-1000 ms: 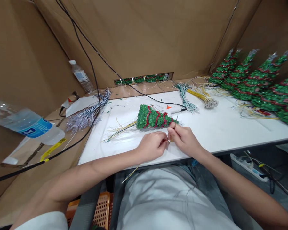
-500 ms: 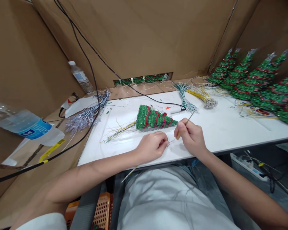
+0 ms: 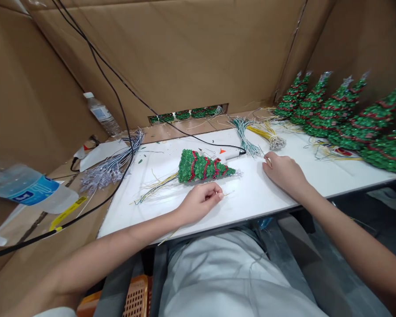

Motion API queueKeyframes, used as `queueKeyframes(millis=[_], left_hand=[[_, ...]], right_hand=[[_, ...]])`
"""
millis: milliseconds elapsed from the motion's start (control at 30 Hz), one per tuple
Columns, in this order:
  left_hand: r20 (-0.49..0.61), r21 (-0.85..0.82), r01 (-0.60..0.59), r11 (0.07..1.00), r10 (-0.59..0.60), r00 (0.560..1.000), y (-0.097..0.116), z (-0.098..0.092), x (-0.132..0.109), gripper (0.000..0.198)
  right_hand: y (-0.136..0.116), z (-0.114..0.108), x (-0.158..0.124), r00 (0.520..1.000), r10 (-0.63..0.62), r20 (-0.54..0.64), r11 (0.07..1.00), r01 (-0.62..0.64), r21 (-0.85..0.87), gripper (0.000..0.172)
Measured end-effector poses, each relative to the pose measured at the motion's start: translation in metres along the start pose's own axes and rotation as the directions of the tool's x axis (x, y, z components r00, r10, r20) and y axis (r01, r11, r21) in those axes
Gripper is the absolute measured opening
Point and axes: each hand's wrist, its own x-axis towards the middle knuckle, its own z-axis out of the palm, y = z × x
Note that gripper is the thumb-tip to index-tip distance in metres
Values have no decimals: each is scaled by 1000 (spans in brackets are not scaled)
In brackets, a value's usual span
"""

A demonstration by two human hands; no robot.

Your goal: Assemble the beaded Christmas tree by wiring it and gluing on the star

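Note:
My left hand (image 3: 202, 200) is closed in a pinch on a thin yellowish wire (image 3: 229, 193), whose pale end sticks out past the fingertips to the right. My right hand (image 3: 284, 171) is off to the right, fingers pressed together beside the loose ends of a green and white wire bundle (image 3: 247, 136). What sits between those fingers is too small to make out. Just beyond my left hand a small green Christmas tree with red garland (image 3: 203, 166) lies on its side, its clear star to the right and wires (image 3: 156, 188) trailing left.
Several upright Christmas trees (image 3: 330, 110) line the right back. A yellow wire bundle (image 3: 265, 134) lies at the back edge of the white board (image 3: 145, 224). To the left are a purple-tipped wire bundle (image 3: 108, 165) and water bottles (image 3: 33, 187). A black cable (image 3: 127, 119) crosses over the board.
My right hand has moved right, away from my left hand, toward the green and white wires; the thin rod it held no longer shows clearly. My left hand keeps its pinch. The view has shifted slightly.

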Motion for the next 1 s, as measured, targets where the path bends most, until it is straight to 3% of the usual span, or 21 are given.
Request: queueKeyframes(millis=[200,400,533,633,667,733,800,867,933,1000], left_hand=[[7,-27,19,999,-19,1000,0,0,0,31],[-6,1,16,1000,-16,1000,2,0,-1,30],[-23,40,0,999,1,1000,3,0,-3,28],[-44,51,-15,999,17,999,3,0,-5,28],[-50,52,-20,998,22,998,4,0,-5,28],[-66,52,-35,998,38,997,5,-1,-5,28],[-83,35,-54,998,57,995,7,-1,-6,29],[-90,-4,-62,998,61,994,10,-2,-6,30],[-78,-53,-47,997,43,996,13,-3,-5,32],[-72,-104,-21,994,14,997,17,-5,-5,36]], right_hand=[[13,-1,22,995,8,98,998,-1,-67,39],[16,3,36,996,29,85,998,-24,-59,40],[10,-3,38,1000,2,19,999,-2,-45,38],[-2,-17,28,980,-154,-128,978,170,123,37],[-8,-22,23,950,-253,-183,929,291,227,35],[-19,-32,7,838,-499,-221,724,543,425,35],[-29,-38,-10,648,-735,-199,464,695,550,35],[-37,-41,-24,500,-831,-242,298,769,566,32],[-42,-41,-33,436,-842,-318,243,832,498,27],[-45,-40,-36,415,-825,-383,242,873,424,24]])
